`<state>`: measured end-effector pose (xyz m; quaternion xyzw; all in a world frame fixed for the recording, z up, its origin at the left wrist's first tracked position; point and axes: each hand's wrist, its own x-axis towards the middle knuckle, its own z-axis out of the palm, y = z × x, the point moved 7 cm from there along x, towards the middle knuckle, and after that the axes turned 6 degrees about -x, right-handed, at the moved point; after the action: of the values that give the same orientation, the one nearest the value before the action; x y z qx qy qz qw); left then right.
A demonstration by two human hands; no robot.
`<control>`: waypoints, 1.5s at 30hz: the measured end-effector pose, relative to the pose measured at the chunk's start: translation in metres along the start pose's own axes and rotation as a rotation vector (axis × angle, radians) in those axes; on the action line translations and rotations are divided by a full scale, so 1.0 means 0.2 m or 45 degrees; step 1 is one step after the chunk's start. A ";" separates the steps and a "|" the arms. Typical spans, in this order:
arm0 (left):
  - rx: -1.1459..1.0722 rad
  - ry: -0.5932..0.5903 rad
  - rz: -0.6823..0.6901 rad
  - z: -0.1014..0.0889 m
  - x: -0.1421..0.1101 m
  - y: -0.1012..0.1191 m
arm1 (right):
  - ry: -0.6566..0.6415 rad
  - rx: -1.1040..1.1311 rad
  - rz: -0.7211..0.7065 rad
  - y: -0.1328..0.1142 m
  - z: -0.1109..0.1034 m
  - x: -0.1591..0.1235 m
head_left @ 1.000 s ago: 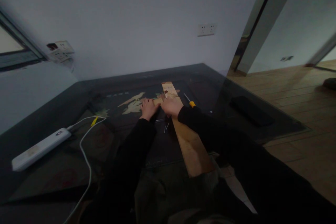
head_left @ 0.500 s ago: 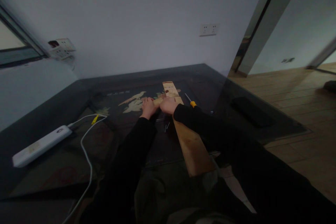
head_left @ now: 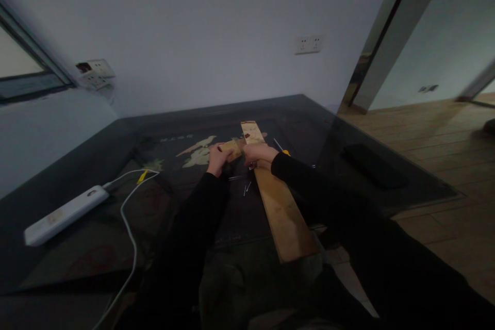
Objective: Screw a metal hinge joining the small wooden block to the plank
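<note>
My left hand (head_left: 217, 158) is closed on a small wooden block (head_left: 232, 150), thumb and fingers gripping its left part. My right hand (head_left: 258, 153) reaches across the long wooden plank (head_left: 284, 211), its fingers curled beside the block's right end. What those fingers hold is hidden. A small shiny metal piece (head_left: 252, 166) shows just under them at the plank's left edge. Loose screws (head_left: 247, 188) lie on the dark table nearer to me. Partly covered by my right sleeve, a screwdriver (head_left: 285, 152) with a yellow handle lies right of the plank.
The plank runs from mid-table to over the near edge, by my lap. On the left, a white power strip (head_left: 67, 215) trails a white cable (head_left: 129, 232) with a yellow tag. A dark flat object (head_left: 373, 166) lies at the right. A wall stands behind the table.
My hands have moved apart slightly, uncovering more of the block. The right hand has shifted a little rightward, and the small metal piece now shows beneath it.
</note>
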<state>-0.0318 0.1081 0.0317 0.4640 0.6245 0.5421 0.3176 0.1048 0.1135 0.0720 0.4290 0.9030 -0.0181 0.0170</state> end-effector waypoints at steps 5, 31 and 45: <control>-0.411 -0.131 -0.224 0.01 -0.12 0.01 | -0.087 0.087 0.017 0.03 0.00 -0.08; -0.766 -0.493 -0.652 0.17 -0.37 -0.04 | 0.442 0.719 0.062 0.16 -0.01 -0.32; -0.666 -0.447 -0.607 0.16 -0.39 -0.02 | 0.317 0.172 -0.452 -0.17 -0.02 -0.55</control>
<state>0.0255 0.0484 0.0135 0.2948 0.4916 0.5065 0.6441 0.1478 0.0064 0.0817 0.2624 0.9562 -0.0283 -0.1267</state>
